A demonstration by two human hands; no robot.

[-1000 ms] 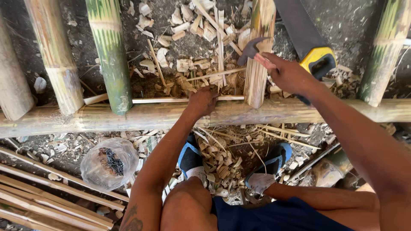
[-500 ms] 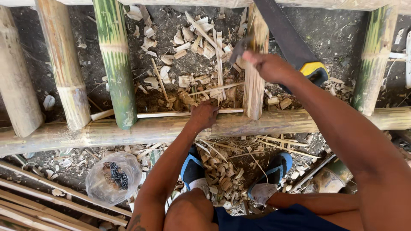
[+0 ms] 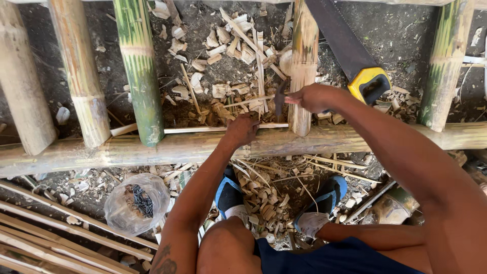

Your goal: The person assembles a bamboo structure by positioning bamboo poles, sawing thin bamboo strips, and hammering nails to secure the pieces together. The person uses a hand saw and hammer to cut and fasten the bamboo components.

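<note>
My left hand (image 3: pixel 242 130) lies fisted on the long horizontal bamboo pole (image 3: pixel 152 148), fingers curled over the end of a thin pale bamboo slat (image 3: pixel 203 130) that runs along the pole. My right hand (image 3: pixel 314 97) grips a small hammer whose dark head (image 3: pixel 279 99) points down, just above and right of my left hand. Right behind the hammer stands a short upright bamboo piece (image 3: pixel 303 66) that meets the pole.
A handsaw with a yellow and black handle (image 3: pixel 371 83) leans behind my right hand. Green and tan bamboo uprights (image 3: pixel 138 71) cross the pole. A clear bag of dark nails (image 3: pixel 136 202) lies lower left. Bamboo chips litter the ground around my blue shoes (image 3: pixel 228 195).
My right hand has come down and to the left with the hammer, toward my left hand. My left hand has stayed on the pole.
</note>
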